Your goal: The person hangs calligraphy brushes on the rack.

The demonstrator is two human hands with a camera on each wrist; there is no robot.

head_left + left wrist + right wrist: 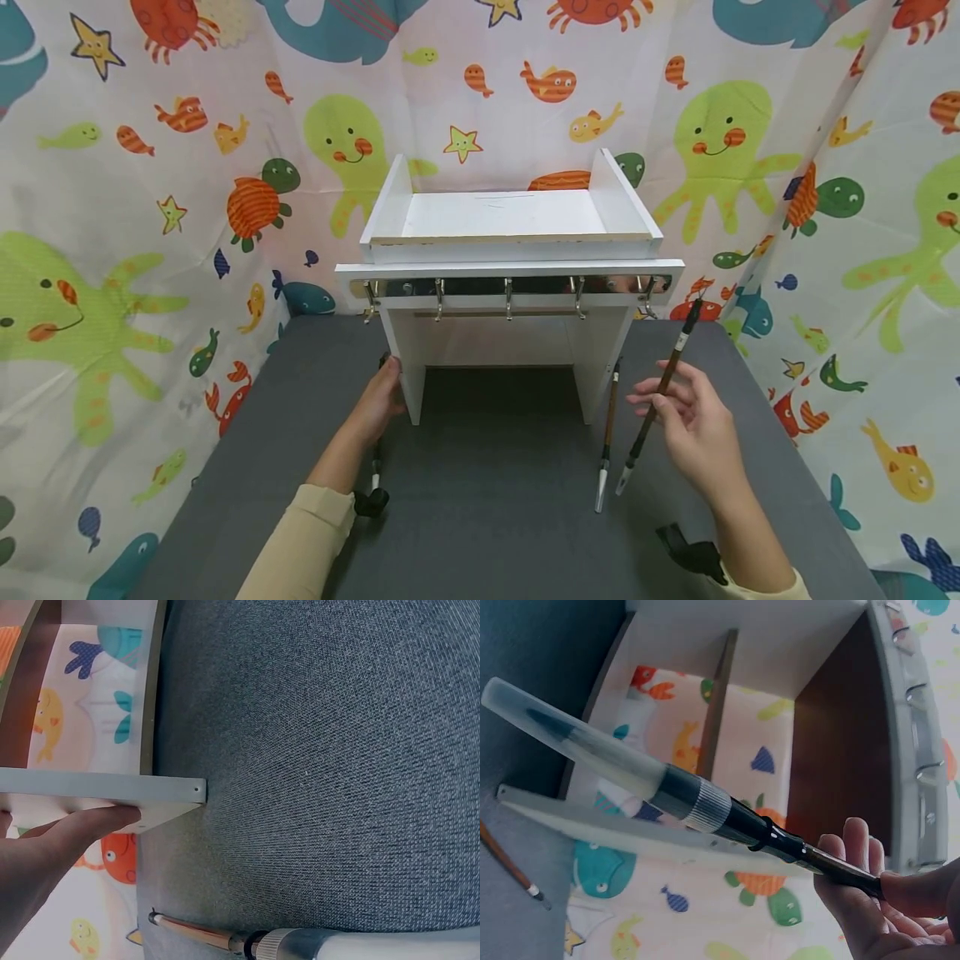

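A white wooden shelf [495, 252] stands on the grey surface, with a row of metal hooks [508, 298] along its front. My left hand [375, 404] rests against the outer face of its left side panel [176, 796], fingers laid along the wood. To the right of the shelf, my right hand [697, 429] pinches a brush [660, 396] between thumb and fingers. This brush slants with its capped tip down toward me; dark bristles show through the translucent cap [570, 735] in the right wrist view. A second brush [609, 433] is beside the right panel.
Another brush [202, 934] lies left of the shelf, partly behind my left forearm in the head view. A curtain [465, 108] printed with sea animals hangs behind and at both sides. Grey cloth [495, 500] covers the surface in front of the shelf.
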